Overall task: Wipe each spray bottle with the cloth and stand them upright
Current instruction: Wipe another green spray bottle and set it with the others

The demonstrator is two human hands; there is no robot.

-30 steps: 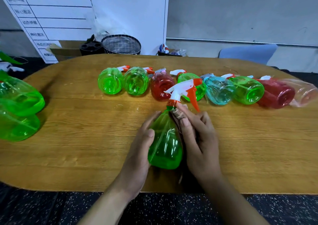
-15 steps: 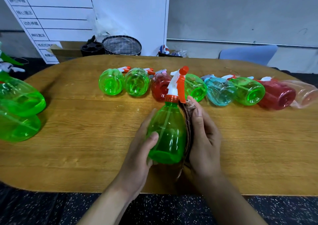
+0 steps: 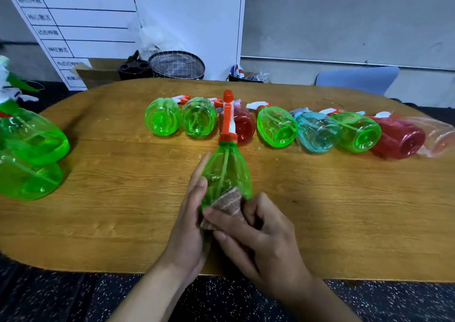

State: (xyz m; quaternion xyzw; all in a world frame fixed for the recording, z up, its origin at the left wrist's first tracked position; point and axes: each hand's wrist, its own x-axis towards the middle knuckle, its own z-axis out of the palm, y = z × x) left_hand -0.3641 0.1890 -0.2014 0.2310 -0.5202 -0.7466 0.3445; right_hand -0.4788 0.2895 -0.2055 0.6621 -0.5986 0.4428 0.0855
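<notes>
Row of bottles (image 3: 278,127) behind held bottle (image 3: 227,171) — two bottles (image 3: 29,159) far left; all on table (image 3: 344,210)

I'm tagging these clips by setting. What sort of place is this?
Probably an office or workshop room, not a home: a whiteboard chart with ruled rows, a wooden table, and a wire-mesh bin on the floor behind.

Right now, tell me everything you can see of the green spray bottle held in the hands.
The green spray bottle is clear green plastic with a thin tube inside, an orange collar and a white and orange trigger head pointing away from the camera. It looks empty. It leans away over the wooden table, in front of the row of lying bottles. The left hand grips its left side; the right hand presses a brown cloth against its lower body.
</notes>
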